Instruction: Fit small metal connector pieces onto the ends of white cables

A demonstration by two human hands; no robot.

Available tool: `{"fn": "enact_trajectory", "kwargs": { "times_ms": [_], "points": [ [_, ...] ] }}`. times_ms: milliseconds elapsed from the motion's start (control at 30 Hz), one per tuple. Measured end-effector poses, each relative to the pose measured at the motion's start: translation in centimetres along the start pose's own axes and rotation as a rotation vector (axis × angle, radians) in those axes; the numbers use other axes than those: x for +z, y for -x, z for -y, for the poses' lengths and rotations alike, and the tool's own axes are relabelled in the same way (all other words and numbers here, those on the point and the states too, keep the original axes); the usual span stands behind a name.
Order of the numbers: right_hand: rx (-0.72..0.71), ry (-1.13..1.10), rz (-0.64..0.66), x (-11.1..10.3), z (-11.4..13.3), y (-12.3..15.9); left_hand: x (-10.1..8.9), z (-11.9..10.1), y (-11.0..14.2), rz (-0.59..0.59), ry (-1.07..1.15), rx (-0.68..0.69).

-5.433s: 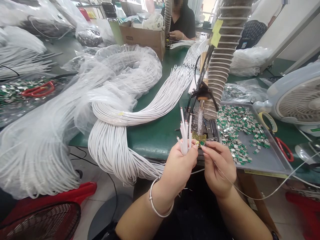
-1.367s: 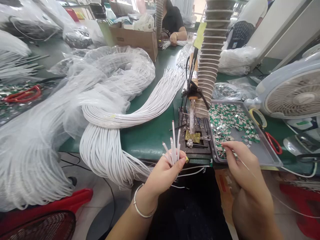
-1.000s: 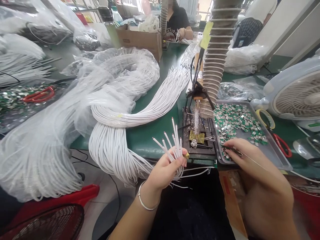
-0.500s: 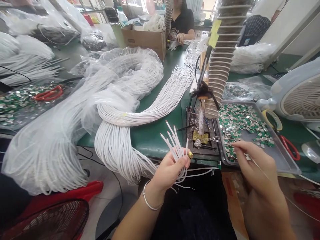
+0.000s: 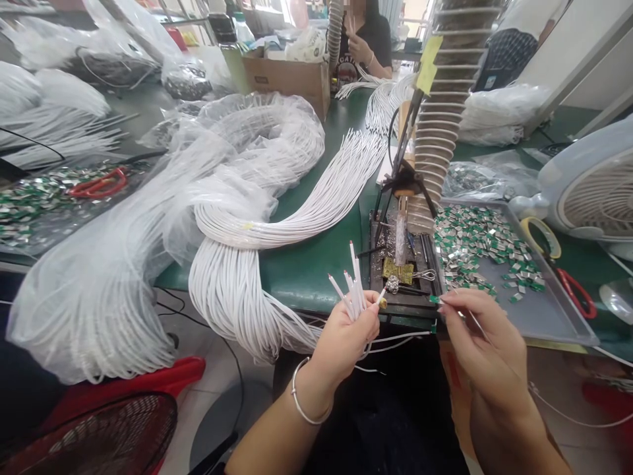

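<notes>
My left hand [image 5: 349, 336] is closed around a bunch of white cables [image 5: 353, 280], whose stripped, reddish ends point up. One cable end sticks out by the yellow-covered fingertip. To the right, my right hand [image 5: 487, 336] pinches a small green-and-silver circuit board [image 5: 434, 299] at its fingertips. A thin wire [image 5: 482, 324], like solder, also runs through that hand and trails off to the lower right. Between and beyond both hands, a soldering iron [image 5: 401, 227] is fixed upright over a dark stand [image 5: 378, 290] with a yellow sponge [image 5: 397, 271].
A grey tray [image 5: 564, 310] of small circuit boards stands at right, near a tape roll [image 5: 541, 237], red-handled scissors [image 5: 576, 293] and a fan [image 5: 593, 185]. A ribbed hose [image 5: 440, 119] hangs above the iron. White cable bundles [image 5: 227, 284] drape over the table edge. A co-worker [image 5: 366, 46] sits opposite.
My right hand has moved left from the tray, and a circuit board now shows at its fingertips. My left hand has shifted slightly right with its cables. The co-worker's hand has risen.
</notes>
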State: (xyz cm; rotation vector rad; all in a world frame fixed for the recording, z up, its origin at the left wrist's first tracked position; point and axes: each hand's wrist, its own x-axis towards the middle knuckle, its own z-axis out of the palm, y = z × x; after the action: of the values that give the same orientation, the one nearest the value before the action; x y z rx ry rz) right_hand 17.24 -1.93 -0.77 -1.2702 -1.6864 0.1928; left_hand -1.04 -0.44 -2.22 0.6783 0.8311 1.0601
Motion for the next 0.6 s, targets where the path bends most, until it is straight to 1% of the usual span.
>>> {"fn": "enact_trajectory", "kwargs": {
  "times_ms": [167,400,600],
  "points": [
    [-0.027,-0.047,0.027,1.2,1.0,0.1,0.4,0.2,-0.1,-0.011,-0.012,0.003],
    [0.030,-0.124,0.028,3.1,1.5,0.5,0.6,0.3,-0.1,0.026,-0.051,-0.006],
    [0.058,-0.145,0.027,4.0,1.5,0.4,0.5,0.5,-0.2,0.023,-0.073,0.011]
  ]
}}
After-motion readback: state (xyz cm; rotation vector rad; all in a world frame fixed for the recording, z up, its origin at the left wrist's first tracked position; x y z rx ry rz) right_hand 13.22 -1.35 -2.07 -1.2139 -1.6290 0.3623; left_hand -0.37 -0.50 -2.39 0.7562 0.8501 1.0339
